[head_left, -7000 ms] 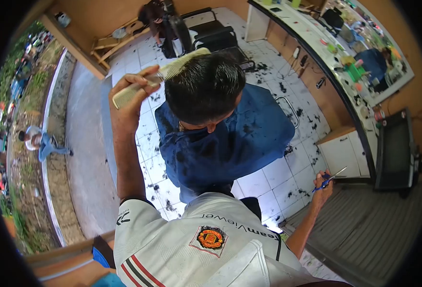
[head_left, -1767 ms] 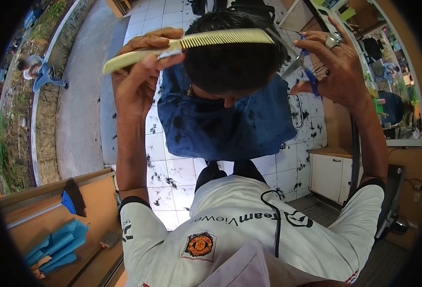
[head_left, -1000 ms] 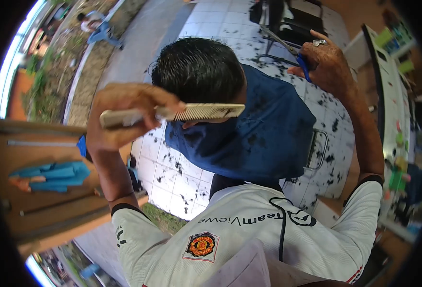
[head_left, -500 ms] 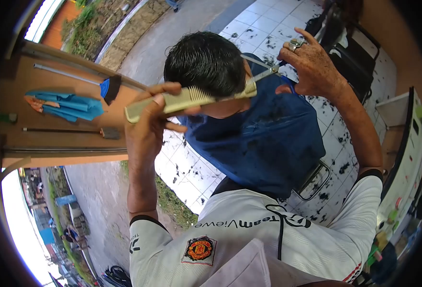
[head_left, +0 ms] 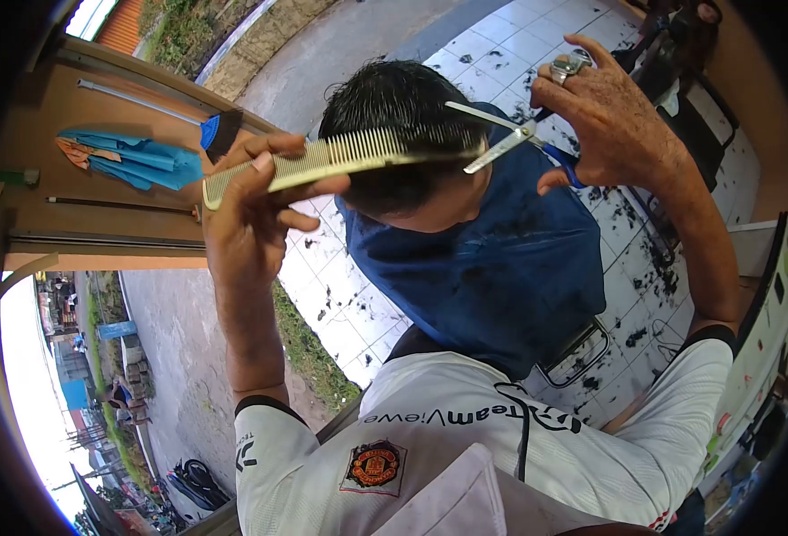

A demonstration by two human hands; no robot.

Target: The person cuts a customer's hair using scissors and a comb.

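My left hand pinches the wide end of a pale yellow comb, whose teeth point up and whose far end lies against the dark hair of a seated person. My right hand has its fingers in the handles of blue-handled scissors. The scissor blades are spread apart beside the head, close to the comb's far tip. A dark blue cape with hair clippings on it covers the seated person.
Hair clippings lie on the white tiled floor. A black chair stands at the upper right. Blue cloth and a brush hang at the left wall. A white counter runs along the right.
The comb and my left hand have shifted left, with the comb's teeth now more visible. The scissor blades have opened wider, and my right hand has moved slightly right.
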